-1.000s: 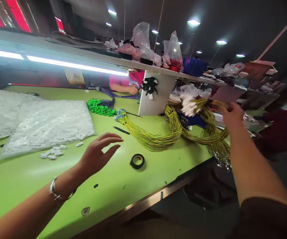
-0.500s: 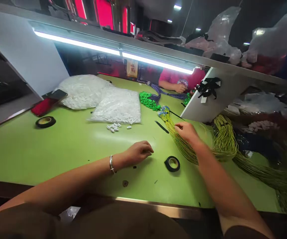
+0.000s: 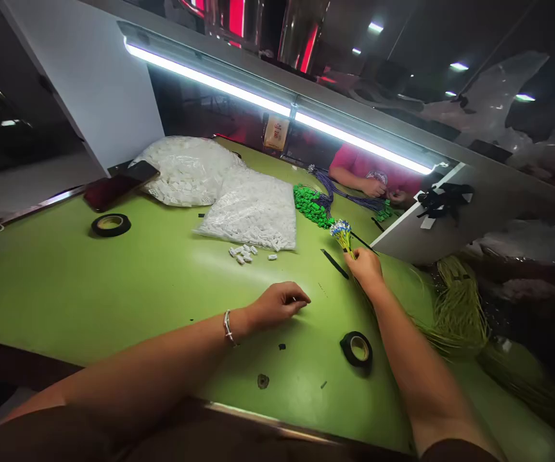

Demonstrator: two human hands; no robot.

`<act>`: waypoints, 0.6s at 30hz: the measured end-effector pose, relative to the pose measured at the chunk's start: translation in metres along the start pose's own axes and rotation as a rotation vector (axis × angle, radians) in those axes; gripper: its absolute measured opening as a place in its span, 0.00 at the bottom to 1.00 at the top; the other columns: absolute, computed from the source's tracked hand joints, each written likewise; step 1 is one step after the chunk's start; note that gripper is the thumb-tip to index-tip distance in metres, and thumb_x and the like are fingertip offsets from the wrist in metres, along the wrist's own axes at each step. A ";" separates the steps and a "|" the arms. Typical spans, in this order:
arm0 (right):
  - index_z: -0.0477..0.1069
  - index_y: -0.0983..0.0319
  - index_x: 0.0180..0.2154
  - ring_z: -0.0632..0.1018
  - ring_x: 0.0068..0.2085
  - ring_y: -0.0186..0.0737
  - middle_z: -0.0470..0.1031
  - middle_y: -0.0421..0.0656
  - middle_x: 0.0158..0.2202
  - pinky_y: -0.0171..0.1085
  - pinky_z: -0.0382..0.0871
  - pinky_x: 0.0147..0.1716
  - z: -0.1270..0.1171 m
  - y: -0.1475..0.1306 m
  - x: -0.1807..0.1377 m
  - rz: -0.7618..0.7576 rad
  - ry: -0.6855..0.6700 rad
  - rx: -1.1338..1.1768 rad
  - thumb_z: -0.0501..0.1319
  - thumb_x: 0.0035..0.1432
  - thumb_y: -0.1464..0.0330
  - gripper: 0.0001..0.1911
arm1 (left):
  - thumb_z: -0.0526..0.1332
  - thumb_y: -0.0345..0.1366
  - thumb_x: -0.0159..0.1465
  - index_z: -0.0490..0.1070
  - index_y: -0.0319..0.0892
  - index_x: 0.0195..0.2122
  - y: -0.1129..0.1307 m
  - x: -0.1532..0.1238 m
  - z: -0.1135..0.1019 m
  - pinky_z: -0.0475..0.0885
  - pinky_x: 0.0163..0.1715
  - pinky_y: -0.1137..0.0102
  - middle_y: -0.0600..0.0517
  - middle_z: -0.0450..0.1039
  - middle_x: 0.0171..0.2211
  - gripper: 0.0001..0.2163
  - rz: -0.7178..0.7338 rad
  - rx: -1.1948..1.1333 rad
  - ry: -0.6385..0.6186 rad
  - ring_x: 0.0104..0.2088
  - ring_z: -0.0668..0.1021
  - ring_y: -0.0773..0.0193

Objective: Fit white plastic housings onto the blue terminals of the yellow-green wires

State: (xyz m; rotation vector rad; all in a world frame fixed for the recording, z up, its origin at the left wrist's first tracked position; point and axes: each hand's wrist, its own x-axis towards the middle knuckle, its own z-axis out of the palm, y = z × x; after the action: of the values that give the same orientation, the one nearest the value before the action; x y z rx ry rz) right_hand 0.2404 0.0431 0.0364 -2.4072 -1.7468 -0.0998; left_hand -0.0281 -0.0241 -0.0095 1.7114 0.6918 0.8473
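right hand (image 3: 366, 268) gripping yellow wires (image 3: 344, 242); left hand (image 3: 277, 304) loosely curled

- The right hand (image 3: 364, 266) has come from nearer to the right edge of the surface (image 3: 162, 276); now it grips the yellow wires (image 3: 346, 243) below their blue-white tips (image 3: 340, 228).
- The left hand (image 3: 277, 305), stretched before, is now curled.
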 end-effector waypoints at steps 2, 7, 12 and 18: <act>0.70 0.64 0.34 0.73 0.36 0.43 0.73 0.50 0.36 0.38 0.62 0.34 -0.014 0.000 -0.017 -0.080 0.098 0.063 0.53 0.57 0.60 0.15 | 0.63 0.39 0.56 0.76 0.38 0.37 0.006 0.006 -0.003 0.69 0.39 0.68 0.45 0.76 0.35 0.11 -0.155 -0.192 0.068 0.34 0.75 0.64; 0.65 0.60 0.31 0.69 0.30 0.38 0.68 0.42 0.29 0.35 0.61 0.31 -0.031 -0.017 -0.092 -0.524 0.200 0.323 0.58 0.55 0.62 0.08 | 0.70 0.41 0.49 0.73 0.38 0.43 0.033 0.023 0.009 0.68 0.36 0.70 0.44 0.75 0.40 0.22 -0.233 -0.653 0.063 0.38 0.75 0.63; 0.67 0.62 0.33 0.70 0.30 0.39 0.70 0.45 0.30 0.37 0.63 0.31 -0.015 -0.030 -0.142 -0.583 0.081 0.376 0.58 0.56 0.64 0.07 | 0.72 0.42 0.43 0.70 0.36 0.26 0.029 0.022 0.032 0.57 0.22 0.75 0.55 0.67 0.22 0.17 -0.354 -0.939 0.298 0.22 0.66 0.75; 0.72 0.61 0.41 0.75 0.38 0.40 0.76 0.47 0.38 0.37 0.65 0.38 -0.015 -0.025 -0.149 -0.651 0.051 0.357 0.51 0.62 0.69 0.12 | 0.73 0.34 0.40 0.68 0.35 0.24 0.020 0.016 0.032 0.59 0.23 0.74 0.55 0.67 0.21 0.16 -0.520 -0.952 0.358 0.22 0.68 0.73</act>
State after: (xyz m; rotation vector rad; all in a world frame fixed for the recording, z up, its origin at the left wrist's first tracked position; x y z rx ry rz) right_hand 0.1702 -0.0920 0.0315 -1.5182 -2.2250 0.0681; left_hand 0.0079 -0.0343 0.0065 0.5003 0.7479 0.8996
